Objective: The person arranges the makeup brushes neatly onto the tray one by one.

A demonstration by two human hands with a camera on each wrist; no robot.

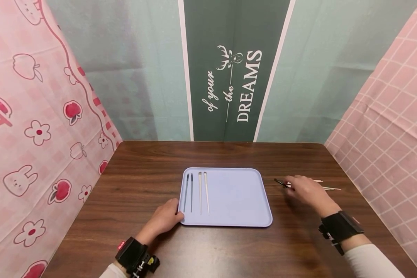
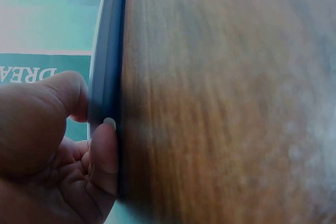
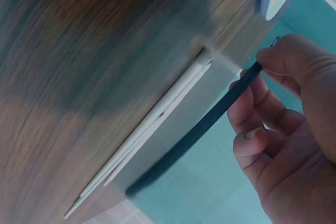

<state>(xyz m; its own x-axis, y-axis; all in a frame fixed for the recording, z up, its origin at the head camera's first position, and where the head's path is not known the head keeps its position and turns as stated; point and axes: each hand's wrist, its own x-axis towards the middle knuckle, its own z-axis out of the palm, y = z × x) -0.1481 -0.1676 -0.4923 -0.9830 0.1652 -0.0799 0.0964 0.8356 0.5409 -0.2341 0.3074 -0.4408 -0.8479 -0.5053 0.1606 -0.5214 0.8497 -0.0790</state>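
My left hand holds the left rim of a lilac tray near its front corner. Thumb and fingers pinch the tray's edge in the left wrist view. On the tray's left part lie two dark grey chopsticks and, beside them, two pale chopsticks, all pointing away from me. To the right of the tray, my right hand pinches a dark chopstick near one end, above the table. Close under it lie several pale chopsticks, partly hidden by the hand in the head view.
The brown wooden table carries the tray near its middle. A green and teal cloth hangs behind its far edge. Pink cloths hang on both sides, a patterned one left and a checked one right.
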